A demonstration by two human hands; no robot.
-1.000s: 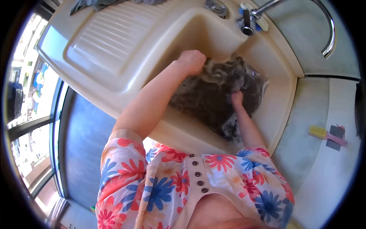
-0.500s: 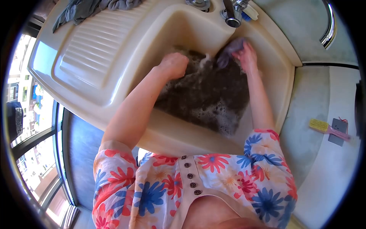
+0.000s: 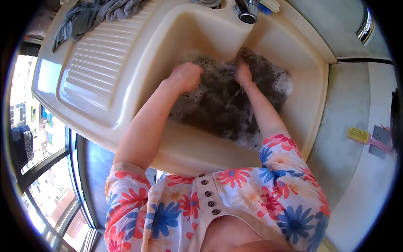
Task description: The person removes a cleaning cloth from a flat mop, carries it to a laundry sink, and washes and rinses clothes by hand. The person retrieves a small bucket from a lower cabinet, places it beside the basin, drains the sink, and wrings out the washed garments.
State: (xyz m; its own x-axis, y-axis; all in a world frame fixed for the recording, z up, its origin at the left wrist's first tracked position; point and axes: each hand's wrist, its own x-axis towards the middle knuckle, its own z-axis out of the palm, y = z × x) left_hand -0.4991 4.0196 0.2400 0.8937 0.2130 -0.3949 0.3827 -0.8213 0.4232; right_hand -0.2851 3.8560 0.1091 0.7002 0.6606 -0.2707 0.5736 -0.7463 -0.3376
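In the head view, a beige sink basin (image 3: 201, 157) holds dark, murky water (image 3: 220, 113) with foam on it. My left hand (image 3: 185, 77) is closed in a fist just over the water near the basin's left wall; whatever it grips is hidden. At the far side of the water, my right hand (image 3: 242, 74) is partly dipped in, its fingers closed around a grey-purple cloth. Most of that cloth is under the murky water, and splashing blurs it. The chrome tap (image 3: 247, 16) stands beyond my right hand.
Grey wet cloths (image 3: 90, 17) lie at the back of the ribbed drainboard (image 3: 98, 63) on the left. A brush (image 3: 268, 6) rests behind the tap. At right, a yellow-and-pink brush (image 3: 359, 135) lies by a grey socket plate (image 3: 380, 140). A window (image 3: 46, 185) is at left.
My right hand has moved left and down into the water, taking the grey-purple cloth from the basin's back right corner. My left hand stays nearly in place. The view has shifted slightly.
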